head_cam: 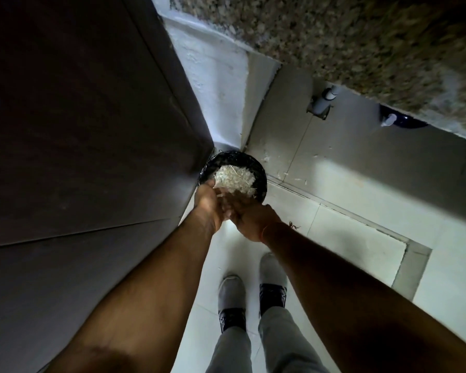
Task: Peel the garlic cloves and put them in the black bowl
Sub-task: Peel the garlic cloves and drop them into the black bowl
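Both arms reach down and forward over a round black bin that stands on the floor in the corner where a dark door meets a white wall. The bin is lined with a black bag and holds a heap of white garlic skins. The left hand and the right hand are held close together, side by side and touching, right at the near rim of the bin, their backs and wrists toward the camera. The fingers point down toward the bin and are blurred and partly hidden behind the hands, so I cannot tell whether they are spread, cupped or pinching anything; a few pale flakes show right at the left fingertips, at the edge of the heap. A thin orange thread circles the right wrist. More flakes of skin lie scattered on the pale floor just beyond the bin. A speckled stone counter juts out at upper right, with a grey pipe under its edge. The person's grey shoes and grey trousers show below the arms. No peeled cloves and no black bowl can be made out with any certainty.
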`<action>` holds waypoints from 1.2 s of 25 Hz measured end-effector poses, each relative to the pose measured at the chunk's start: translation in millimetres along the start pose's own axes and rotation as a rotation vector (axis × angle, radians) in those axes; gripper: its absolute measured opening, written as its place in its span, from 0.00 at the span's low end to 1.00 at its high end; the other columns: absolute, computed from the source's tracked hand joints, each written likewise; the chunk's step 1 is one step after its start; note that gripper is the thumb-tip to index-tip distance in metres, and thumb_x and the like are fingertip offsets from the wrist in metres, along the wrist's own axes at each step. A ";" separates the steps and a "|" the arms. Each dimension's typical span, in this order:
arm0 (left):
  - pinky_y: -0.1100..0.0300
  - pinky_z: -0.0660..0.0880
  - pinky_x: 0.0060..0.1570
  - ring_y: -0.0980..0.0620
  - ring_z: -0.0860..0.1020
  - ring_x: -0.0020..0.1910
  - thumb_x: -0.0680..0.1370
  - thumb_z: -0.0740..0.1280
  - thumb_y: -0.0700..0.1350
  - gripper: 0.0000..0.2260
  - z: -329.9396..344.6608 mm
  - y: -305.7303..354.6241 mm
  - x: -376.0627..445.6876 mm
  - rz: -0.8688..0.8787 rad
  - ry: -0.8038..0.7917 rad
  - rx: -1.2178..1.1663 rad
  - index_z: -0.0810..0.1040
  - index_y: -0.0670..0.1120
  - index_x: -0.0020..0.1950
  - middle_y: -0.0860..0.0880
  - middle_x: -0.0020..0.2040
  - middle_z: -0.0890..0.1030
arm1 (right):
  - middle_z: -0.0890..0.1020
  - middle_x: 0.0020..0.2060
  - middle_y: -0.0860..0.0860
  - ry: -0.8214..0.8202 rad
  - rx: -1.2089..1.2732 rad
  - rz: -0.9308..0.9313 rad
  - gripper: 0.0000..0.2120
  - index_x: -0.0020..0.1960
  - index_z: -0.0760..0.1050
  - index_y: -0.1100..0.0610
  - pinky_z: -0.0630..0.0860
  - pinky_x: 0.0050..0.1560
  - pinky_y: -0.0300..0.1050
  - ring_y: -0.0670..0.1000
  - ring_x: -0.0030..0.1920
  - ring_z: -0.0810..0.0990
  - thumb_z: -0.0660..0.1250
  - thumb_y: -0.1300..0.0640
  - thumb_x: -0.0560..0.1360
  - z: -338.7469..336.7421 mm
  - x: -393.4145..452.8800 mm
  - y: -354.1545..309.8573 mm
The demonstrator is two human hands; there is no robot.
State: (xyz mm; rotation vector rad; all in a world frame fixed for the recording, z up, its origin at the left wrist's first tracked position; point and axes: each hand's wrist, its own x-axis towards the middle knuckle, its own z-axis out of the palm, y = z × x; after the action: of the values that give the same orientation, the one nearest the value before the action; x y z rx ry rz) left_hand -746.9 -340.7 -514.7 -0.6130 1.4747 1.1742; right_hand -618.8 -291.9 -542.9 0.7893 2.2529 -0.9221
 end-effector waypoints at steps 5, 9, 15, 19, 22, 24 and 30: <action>0.56 0.74 0.41 0.42 0.82 0.51 0.75 0.63 0.46 0.12 5.4 -6.8 -59.5 0.277 -0.009 0.527 0.81 0.43 0.54 0.42 0.50 0.82 | 0.55 0.82 0.54 0.119 0.018 0.140 0.29 0.83 0.51 0.48 0.63 0.74 0.61 0.58 0.80 0.56 0.54 0.47 0.84 -40.6 -46.3 7.4; 0.67 0.66 0.58 0.45 0.77 0.62 0.85 0.61 0.43 0.15 29.1 -11.6 -152.3 0.642 -0.173 1.145 0.76 0.36 0.67 0.38 0.66 0.78 | 0.56 0.82 0.53 0.285 0.143 0.119 0.29 0.83 0.52 0.47 0.62 0.76 0.59 0.56 0.81 0.54 0.56 0.49 0.85 -87.5 -143.2 -1.1; 0.59 0.63 0.73 0.44 0.71 0.73 0.86 0.58 0.49 0.20 112.6 -44.6 -306.5 0.964 -0.458 1.501 0.71 0.41 0.74 0.41 0.72 0.75 | 0.61 0.81 0.55 0.582 0.259 0.213 0.26 0.82 0.58 0.53 0.63 0.76 0.55 0.56 0.80 0.59 0.56 0.49 0.86 -133.9 -341.7 12.0; 0.58 0.61 0.73 0.44 0.69 0.74 0.86 0.58 0.51 0.21 176.2 -102.0 -414.3 1.043 -0.610 1.613 0.69 0.42 0.76 0.42 0.75 0.72 | 0.64 0.80 0.55 0.775 0.352 0.404 0.25 0.81 0.61 0.54 0.64 0.77 0.53 0.55 0.79 0.62 0.57 0.49 0.86 -133.4 -487.8 47.5; 0.55 0.62 0.75 0.45 0.68 0.75 0.86 0.56 0.54 0.23 209.7 -154.9 -473.7 1.100 -0.753 1.724 0.67 0.44 0.78 0.44 0.76 0.70 | 0.65 0.79 0.56 0.856 0.389 0.500 0.25 0.81 0.62 0.56 0.61 0.78 0.52 0.56 0.79 0.63 0.57 0.52 0.85 -118.8 -577.0 73.7; 0.55 0.62 0.76 0.45 0.68 0.75 0.85 0.54 0.56 0.24 235.1 -200.4 -513.4 1.122 -0.870 1.814 0.67 0.44 0.78 0.43 0.76 0.70 | 0.66 0.78 0.57 0.930 0.408 0.583 0.25 0.80 0.63 0.56 0.61 0.78 0.50 0.56 0.78 0.64 0.58 0.53 0.85 -107.0 -637.5 98.0; 0.56 0.64 0.73 0.43 0.70 0.72 0.85 0.56 0.54 0.22 289.9 -336.2 -603.1 1.227 -1.100 1.941 0.71 0.43 0.75 0.42 0.74 0.73 | 0.69 0.77 0.57 1.002 0.475 0.739 0.26 0.79 0.65 0.57 0.62 0.78 0.50 0.57 0.77 0.66 0.61 0.56 0.82 -45.2 -778.6 156.8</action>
State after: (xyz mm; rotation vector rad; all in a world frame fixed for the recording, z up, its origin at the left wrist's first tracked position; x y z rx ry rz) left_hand -172.4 -339.0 -34.4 2.0828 1.1161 0.1304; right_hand -8.0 -399.4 -44.7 2.5249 2.0986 -0.7500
